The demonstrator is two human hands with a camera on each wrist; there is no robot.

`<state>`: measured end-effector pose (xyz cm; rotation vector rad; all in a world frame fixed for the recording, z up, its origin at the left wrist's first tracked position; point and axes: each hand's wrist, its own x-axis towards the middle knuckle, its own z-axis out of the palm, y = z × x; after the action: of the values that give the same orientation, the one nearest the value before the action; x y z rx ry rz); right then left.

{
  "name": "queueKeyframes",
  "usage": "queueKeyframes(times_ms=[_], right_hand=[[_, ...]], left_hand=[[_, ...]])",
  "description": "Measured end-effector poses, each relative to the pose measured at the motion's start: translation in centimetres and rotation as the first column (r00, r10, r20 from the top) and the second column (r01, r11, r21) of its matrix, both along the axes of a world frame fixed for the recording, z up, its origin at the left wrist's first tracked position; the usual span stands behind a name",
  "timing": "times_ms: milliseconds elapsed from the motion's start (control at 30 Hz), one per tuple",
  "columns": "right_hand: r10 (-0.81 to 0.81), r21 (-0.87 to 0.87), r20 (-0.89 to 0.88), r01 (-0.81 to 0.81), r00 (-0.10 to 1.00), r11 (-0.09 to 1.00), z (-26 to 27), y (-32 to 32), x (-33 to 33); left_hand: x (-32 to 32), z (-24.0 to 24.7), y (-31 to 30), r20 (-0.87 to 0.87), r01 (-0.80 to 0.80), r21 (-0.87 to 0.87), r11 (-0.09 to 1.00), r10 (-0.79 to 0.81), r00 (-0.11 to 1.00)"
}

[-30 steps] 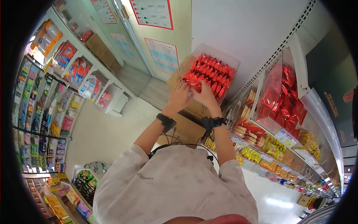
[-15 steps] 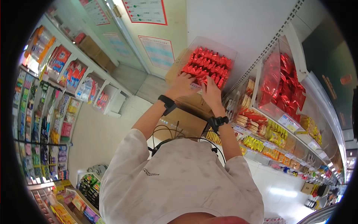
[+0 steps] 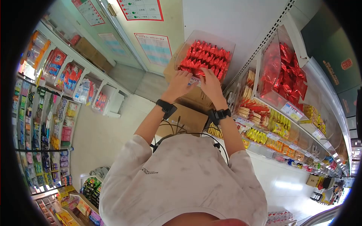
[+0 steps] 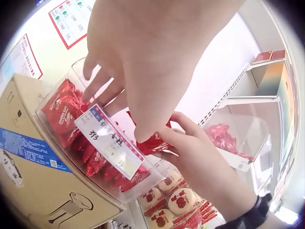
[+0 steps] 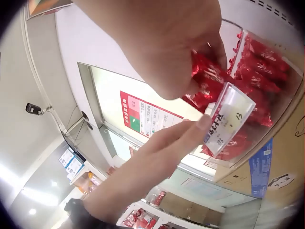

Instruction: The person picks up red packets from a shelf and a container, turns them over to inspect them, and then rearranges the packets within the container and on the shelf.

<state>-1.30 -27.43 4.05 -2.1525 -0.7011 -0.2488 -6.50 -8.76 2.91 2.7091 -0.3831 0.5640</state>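
Observation:
A clear plastic bin (image 3: 230, 48) holds rows of shiny red foil packets (image 3: 206, 56). At its front right, my right hand (image 3: 212, 88) pinches one red packet (image 5: 207, 81) between thumb and fingers, tilted at the rim. My left hand (image 3: 178, 86) is over the front left of the bin, its fingers stretched over the rim by the packets there. The left thumb comes close to the packet in my right hand in the left wrist view. Between the hands, a white price tag (image 4: 109, 140) with handwriting hangs on the bin's front wall.
Under the bin stands a cardboard box (image 4: 47, 157) with a blue strip. To the right, shelves hold another bin of red packets (image 3: 288, 75), round biscuits (image 4: 181, 201) and yellow packets (image 3: 279, 122). A door with posters (image 3: 154, 49) is behind on the left; a brown carton (image 3: 181, 120) sits below.
The left hand has shifted left, away from the right, and its fingers lie along the bin's front rim. The right hand stays at the front packets. The head view has shifted slightly.

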Motion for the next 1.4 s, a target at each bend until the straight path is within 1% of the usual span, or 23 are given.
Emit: queueKeyframes(times_ms=[33, 133, 233, 267, 333, 367, 400, 433, 500, 533, 633, 733, 833, 933, 1033, 1067, 1100, 1133, 1200, 1233, 1267, 1333, 1400], right_hand=[[0.06, -0.019, -0.013, -0.06, 0.998, 0.998, -0.3, 0.4, 0.8], [0.044, -0.223, -0.207, -0.091, 0.977, 0.971, -1.0, 0.8, 3.9], [0.117, -0.274, -0.129, -0.149, 0.985, 0.95, -1.0, 0.4, 6.3], [0.089, -0.307, -0.108, -0.118, 0.99, 0.944, -0.9, 0.3, 6.6], [0.033, -0.372, -0.07, -0.057, 0.997, 0.927, 1.0, 0.0, 5.3], [-0.037, -0.227, -0.045, 0.026, 0.998, 0.974, 1.6, -0.3, 4.6], [-0.106, -0.072, -0.027, 0.104, 0.994, 0.992, 2.1, -0.7, 3.8], [-0.173, 0.083, -0.02, 0.174, 0.985, 0.981, 2.7, -1.2, 3.0], [-0.168, 0.336, -0.073, 0.183, 0.983, 0.924, 3.5, -3.3, 0.6], [-0.167, 0.459, -0.106, 0.197, 0.98, 0.866, 3.8, -4.3, -0.6], [-0.055, 0.589, -0.194, 0.161, 0.979, 0.792, 4.0, -6.9, -3.7], [-0.082, 0.616, -0.229, 0.21, 0.97, 0.759, 3.1, -9.1, -5.3], [-0.171, 0.67, -0.249, 0.297, 0.953, 0.681, 2.5, -10.4, -7.2], [-0.245, 0.547, -0.261, 0.352, 0.934, 0.76, 2.8, -12.3, -9.3], [-0.406, 0.44, -0.258, 0.481, 0.877, 0.758, 2.4, -12.5, -11.4], [-0.38, 0.468, -0.253, 0.456, 0.89, 0.757, 2.0, -12.4, -12.0], [-0.344, 0.487, -0.25, 0.425, 0.905, 0.763, 1.6, -12.3, -12.5], [-0.305, 0.509, -0.233, 0.383, 0.923, 0.771, 1.4, -12.3, -12.5], [-0.258, 0.534, -0.261, 0.362, 0.93, 0.764, 1.3, -12.0, -12.9], [-0.239, 0.542, -0.277, 0.357, 0.931, 0.761, 1.5, -12.0, -13.0], [-0.218, 0.549, -0.295, 0.351, 0.93, 0.758, 1.8, -11.8, -13.3], [-0.232, 0.522, -0.306, 0.366, 0.924, 0.771, 2.5, -11.6, -13.6], [-0.236, 0.501, -0.299, 0.362, 0.925, 0.786, 2.4, -11.5, -13.6]], left_hand=[[0.3, 0.0, 0.1, 0.007, 0.012, -0.007, 1.0, -0.012, 1.0], [0.4, -0.5, -0.2, 0.084, -0.014, 0.038, 0.999, 0.011, 0.996], [-0.1, -0.1, -0.5, 0.087, -0.03, 0.077, 0.997, 0.023, 0.996], [0.2, -0.1, -0.5, 0.103, -0.032, 0.063, 0.997, 0.026, 0.994], [0.4, -0.7, -0.6, 0.127, -0.037, 0.031, 0.999, 0.033, 0.991], [0.6, -0.6, -0.5, 0.059, -0.044, -0.004, 0.999, 0.045, 0.997], [1.0, -0.2, -0.3, -0.006, -0.054, -0.039, 0.998, 0.054, 0.999], [1.4, 0.1, -0.2, -0.07, -0.068, -0.075, 0.995, 0.062, 0.996], [2.4, 0.3, 0.0, 0.071, 0.041, -0.184, 0.982, -0.028, 0.997], [3.1, 0.2, 0.2, 0.14, 0.106, -0.225, 0.969, -0.075, 0.987], [6.2, 0.4, 0.3, -0.049, 0.164, -0.132, 0.978, -0.172, 0.984], [9.2, 1.9, -0.8, -0.069, 0.269, 0.092, 0.959, -0.263, 0.962], [11.6, 0.6, -1.9, 0.019, 0.361, 0.173, 0.917, -0.369, 0.929], [13.4, -0.1, -2.6, -0.194, 0.322, 0.113, 0.94, -0.297, 0.935], [14.6, -1.6, -2.7, -0.193, 0.268, 0.064, 0.961, -0.252, 0.948], [14.2, -2.3, -2.8, -0.203, 0.243, 0.041, 0.969, -0.23, 0.952], [13.4, -1.3, -3.0, -0.17, 0.24, 0.047, 0.97, -0.229, 0.958], [13.4, -1.0, -3.3, -0.187, 0.201, -0.011, 0.98, -0.199, 0.962], [13.4, -0.8, -3.3, -0.224, 0.1, -0.122, 0.988, -0.125, 0.966], [14.0, -0.8, -3.4, -0.229, 0.073, -0.134, 0.988, -0.102, 0.968], [14.2, -0.9, -3.3, -0.221, 0.085, -0.12, 0.989, -0.11, 0.969], [15.2, -1.2, -3.5, -0.193, 0.11, -0.103, 0.989, -0.128, 0.973], [15.8, -2.0, -4.2, -0.113, 0.086, -0.037, 0.996, -0.089, 0.99]])
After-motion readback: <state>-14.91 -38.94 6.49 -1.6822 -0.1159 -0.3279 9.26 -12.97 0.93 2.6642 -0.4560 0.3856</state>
